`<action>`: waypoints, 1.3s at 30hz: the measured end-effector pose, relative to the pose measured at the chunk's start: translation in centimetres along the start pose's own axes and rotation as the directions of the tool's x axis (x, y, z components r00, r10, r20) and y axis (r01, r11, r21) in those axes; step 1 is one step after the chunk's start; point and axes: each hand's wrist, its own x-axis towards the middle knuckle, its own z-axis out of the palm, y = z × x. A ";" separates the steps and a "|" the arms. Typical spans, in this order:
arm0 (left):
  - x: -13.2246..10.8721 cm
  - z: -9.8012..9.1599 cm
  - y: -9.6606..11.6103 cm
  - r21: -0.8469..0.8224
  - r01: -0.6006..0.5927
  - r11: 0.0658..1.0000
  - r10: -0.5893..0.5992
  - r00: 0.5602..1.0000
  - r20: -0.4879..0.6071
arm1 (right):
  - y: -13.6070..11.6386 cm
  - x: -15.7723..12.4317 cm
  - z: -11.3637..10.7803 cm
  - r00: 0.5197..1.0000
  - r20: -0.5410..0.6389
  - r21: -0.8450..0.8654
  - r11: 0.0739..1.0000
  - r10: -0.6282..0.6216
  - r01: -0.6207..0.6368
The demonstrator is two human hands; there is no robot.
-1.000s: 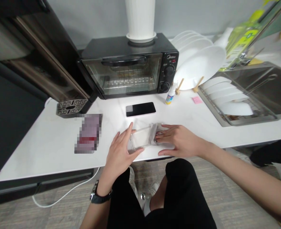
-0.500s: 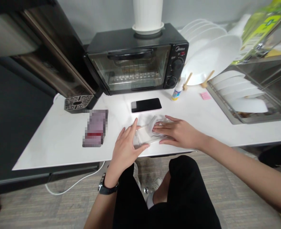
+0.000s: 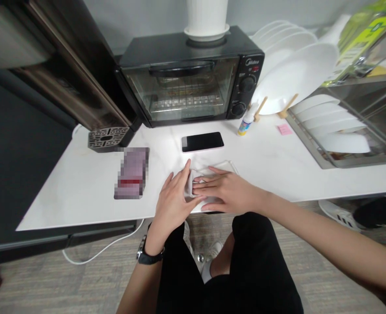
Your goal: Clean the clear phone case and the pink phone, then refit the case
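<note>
A clear, flat case [image 3: 231, 165], apparently a phone case, lies near the counter's front edge, mostly covered by my hands. My left hand [image 3: 176, 197] grips its left end, with thumb and fingers spread around it. My right hand [image 3: 229, 189] presses a crumpled white tissue or cloth [image 3: 189, 183] against the case's left part, its fingers partly buried in the folds. Just beyond my hands lies a phone [image 3: 202, 142] with a dark screen. A small white spray bottle [image 3: 245, 122] with a blue and yellow label stands farther back on the right.
A black toaster oven [image 3: 189, 87] stands at the back, bearing a white pot [image 3: 207, 17]. Left of it is a dispenser with a drip tray [image 3: 108, 138]; a blurred-out purple item [image 3: 132, 172] lies in front. White plates [image 3: 294, 69], a pink note [image 3: 284, 129] and a sink [image 3: 327, 162] are right.
My right hand has slid left along the case with the tissue, close to my left hand, uncovering the case's right end. My left hand stays at the left end.
</note>
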 end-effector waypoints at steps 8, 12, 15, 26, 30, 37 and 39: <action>0.0 0.0 0.0 -0.012 0.016 1.000 -0.016 1.000 -0.001 | 2.9 -3.4 -2.2 0.980 -0.066 -0.071 0.979 0.187 -0.191; 0.0 0.2 -0.1 -0.009 0.018 1.000 -0.018 1.000 -0.007 | 1.9 -5.0 -2.6 0.978 -0.024 -0.035 0.977 0.210 -0.210; -0.1 0.1 -0.1 -0.011 0.004 1.000 -0.004 1.000 -0.002 | 0.4 -4.1 -1.7 0.989 0.021 0.017 0.989 0.144 -0.144; 0.0 0.0 0.1 0.008 0.015 1.000 -0.015 1.000 0.004 | 1.8 -0.5 -0.5 0.996 -0.043 -0.022 0.997 0.074 -0.075; 0.1 0.1 0.0 0.002 0.027 1.000 -0.027 1.000 0.013 | 2.7 -3.3 -1.7 0.969 -0.102 -0.052 0.972 0.224 -0.230; 0.1 0.3 -0.2 0.001 0.005 1.000 -0.005 1.000 0.014 | 1.2 -4.5 -1.2 0.984 0.021 -0.028 0.984 0.179 -0.178; 0.1 0.3 -0.2 0.003 -0.008 1.000 0.008 1.000 0.018 | 0.3 -3.1 -0.5 0.993 0.054 -0.002 0.994 0.109 -0.109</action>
